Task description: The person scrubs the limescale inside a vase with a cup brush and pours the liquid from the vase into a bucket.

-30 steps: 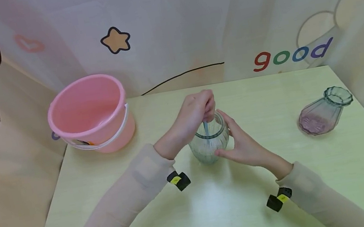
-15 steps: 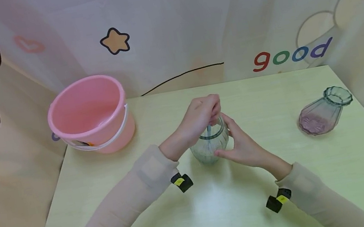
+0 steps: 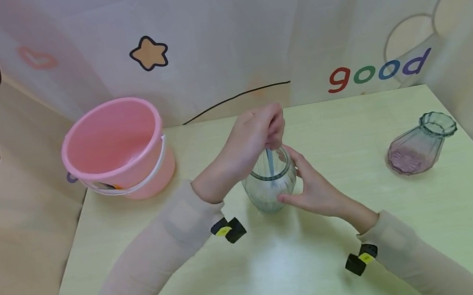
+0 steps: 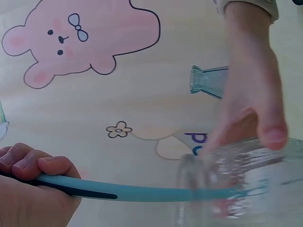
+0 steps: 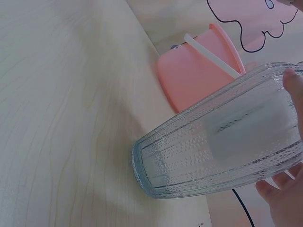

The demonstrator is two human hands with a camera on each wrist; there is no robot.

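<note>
My left hand [image 3: 255, 131] grips a light blue toothbrush [image 4: 142, 193] with dark blue inlays on its handle. The brush's lower part reaches down through the mouth of a clear ribbed glass vase [image 3: 266, 196]; its head is blurred behind the glass. My right hand [image 3: 312, 189] holds the vase from the right, thumb at the front and fingers round the far side. In the right wrist view, the vase's base [image 5: 144, 175] meets the table.
A pink bucket [image 3: 118, 136] with a white handle stands at the back left of the pale wooden table [image 3: 260, 280]. Toward the right edge, a second glass vase [image 3: 411, 156], purple at its base, leans or lies at a slant. A printed curtain [image 3: 217, 40] hangs behind.
My left hand dips toward the vase, then rises higher, so more of the toothbrush shows above and inside the mouth. The vase and my right hand stay nearly in place.
</note>
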